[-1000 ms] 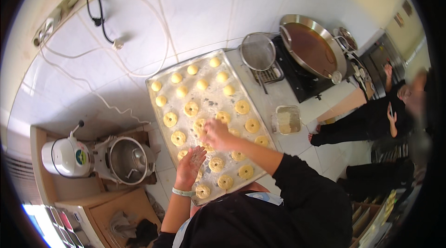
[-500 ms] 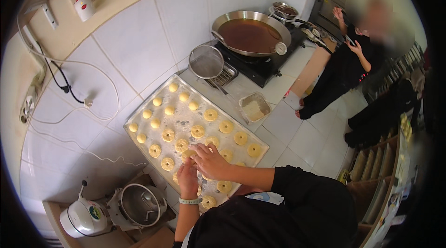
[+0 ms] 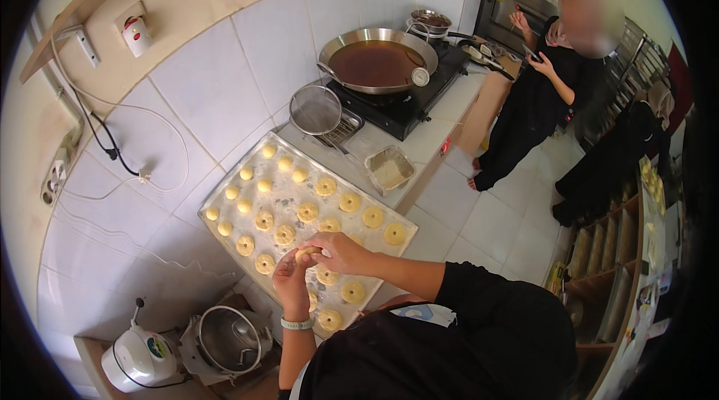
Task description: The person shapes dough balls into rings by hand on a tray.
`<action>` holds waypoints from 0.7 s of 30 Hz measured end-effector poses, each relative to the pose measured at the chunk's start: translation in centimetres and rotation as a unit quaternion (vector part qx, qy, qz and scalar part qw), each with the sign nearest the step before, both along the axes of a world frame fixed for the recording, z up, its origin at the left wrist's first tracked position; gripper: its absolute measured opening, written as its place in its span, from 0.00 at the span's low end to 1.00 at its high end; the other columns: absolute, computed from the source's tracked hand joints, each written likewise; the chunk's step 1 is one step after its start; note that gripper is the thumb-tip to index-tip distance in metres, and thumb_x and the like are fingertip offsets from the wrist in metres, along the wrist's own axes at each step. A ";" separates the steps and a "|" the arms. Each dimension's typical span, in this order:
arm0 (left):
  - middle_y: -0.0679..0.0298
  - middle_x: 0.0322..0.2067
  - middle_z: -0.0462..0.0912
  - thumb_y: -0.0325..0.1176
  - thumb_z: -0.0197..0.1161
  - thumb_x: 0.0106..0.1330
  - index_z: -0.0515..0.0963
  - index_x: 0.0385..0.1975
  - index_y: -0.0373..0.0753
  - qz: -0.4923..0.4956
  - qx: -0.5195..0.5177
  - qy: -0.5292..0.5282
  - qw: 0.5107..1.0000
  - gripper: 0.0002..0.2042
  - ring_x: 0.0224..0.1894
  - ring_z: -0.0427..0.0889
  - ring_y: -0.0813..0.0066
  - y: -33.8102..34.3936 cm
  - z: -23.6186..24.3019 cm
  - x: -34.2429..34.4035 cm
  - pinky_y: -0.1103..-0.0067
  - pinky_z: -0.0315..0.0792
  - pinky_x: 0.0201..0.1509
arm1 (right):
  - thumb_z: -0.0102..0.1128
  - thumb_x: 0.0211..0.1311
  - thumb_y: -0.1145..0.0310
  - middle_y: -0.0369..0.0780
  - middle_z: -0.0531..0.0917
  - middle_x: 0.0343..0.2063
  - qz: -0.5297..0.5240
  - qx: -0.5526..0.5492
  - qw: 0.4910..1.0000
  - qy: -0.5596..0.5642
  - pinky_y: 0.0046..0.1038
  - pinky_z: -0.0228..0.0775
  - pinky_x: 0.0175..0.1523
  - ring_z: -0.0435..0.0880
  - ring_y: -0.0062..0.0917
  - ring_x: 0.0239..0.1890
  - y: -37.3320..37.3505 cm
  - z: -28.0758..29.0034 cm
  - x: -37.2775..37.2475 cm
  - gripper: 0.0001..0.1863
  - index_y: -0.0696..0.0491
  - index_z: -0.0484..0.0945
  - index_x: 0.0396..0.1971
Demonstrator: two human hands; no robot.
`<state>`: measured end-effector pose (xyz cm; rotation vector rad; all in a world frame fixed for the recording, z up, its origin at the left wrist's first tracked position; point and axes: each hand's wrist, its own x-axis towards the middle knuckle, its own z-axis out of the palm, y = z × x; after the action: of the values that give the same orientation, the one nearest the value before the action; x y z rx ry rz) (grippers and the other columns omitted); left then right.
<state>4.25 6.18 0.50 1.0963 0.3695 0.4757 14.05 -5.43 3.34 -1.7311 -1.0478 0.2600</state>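
A small pale dough piece (image 3: 306, 252) is pinched between my two hands, just above a floured metal tray (image 3: 296, 196). My left hand (image 3: 289, 276), with a pale watch on its wrist, grips the dough from the left, fingers closed. On the other side my right hand (image 3: 341, 253) holds it with curled fingers; its fingertips are partly hidden. Round dough balls (image 3: 264, 186) sit toward the tray's far left. Flattened dough rings (image 3: 307, 212) with small centre holes fill the middle and right, and my hands and forearms cover some of them.
Beyond the tray are a rectangular container (image 3: 390, 168), a mesh strainer (image 3: 315, 110) and a wide pan (image 3: 374, 63) of brown liquid on a black stove (image 3: 404, 119). A mixer (image 3: 138, 359) and metal bowl (image 3: 228, 340) stand lower left. One person (image 3: 535, 89) stands at right, another (image 3: 614, 153) behind.
My right fingers, spread over the dough before, have curled around it. The dough piece now shows more clearly between both hands. The whole view has shifted slightly.
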 end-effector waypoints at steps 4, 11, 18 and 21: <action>0.57 0.39 0.79 0.21 0.56 0.61 0.71 0.45 0.25 0.041 -0.043 -0.022 0.998 0.12 0.41 0.78 0.74 -1.5 0.9 -0.9 0.81 0.71 0.47 | 0.60 0.51 0.72 0.44 0.80 0.32 0.015 0.011 0.992 0.127 0.27 0.71 0.39 0.80 0.30 0.34 -1.7 2.0 0.2 0.13 0.56 0.78 0.38; 0.57 0.41 0.78 0.23 0.56 0.62 0.71 0.46 0.26 0.024 -0.095 -0.012 0.995 0.13 0.41 0.78 0.72 -4.4 1.5 -1.5 0.80 0.71 0.47 | 0.62 0.54 0.70 0.38 0.81 0.34 0.068 0.040 0.992 0.102 0.20 0.70 0.35 0.77 0.16 0.33 -5.5 1.8 0.0 0.10 0.54 0.79 0.38; 0.60 0.37 0.80 0.24 0.58 0.60 0.73 0.42 0.27 -0.036 -0.107 -0.009 0.994 0.12 0.40 0.79 0.73 -8.7 3.0 -1.8 0.79 0.72 0.45 | 0.61 0.53 0.76 0.39 0.82 0.33 0.110 0.040 0.976 0.183 0.17 0.70 0.38 0.79 0.16 0.33 -9.2 2.7 0.2 0.12 0.60 0.79 0.38; 0.60 0.35 0.80 0.27 0.60 0.60 0.75 0.41 0.27 0.038 -0.129 -0.033 0.990 0.11 0.35 0.79 0.75 -10.2 2.6 -3.1 0.83 0.72 0.40 | 0.61 0.53 0.77 0.38 0.82 0.34 0.136 0.018 0.962 0.236 0.17 0.71 0.39 0.78 0.14 0.34 -10.3 2.7 0.5 0.11 0.61 0.79 0.38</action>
<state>1.18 -3.99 3.08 0.8158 0.4042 0.5149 14.54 -15.68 6.01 -1.3895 -0.9195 0.7831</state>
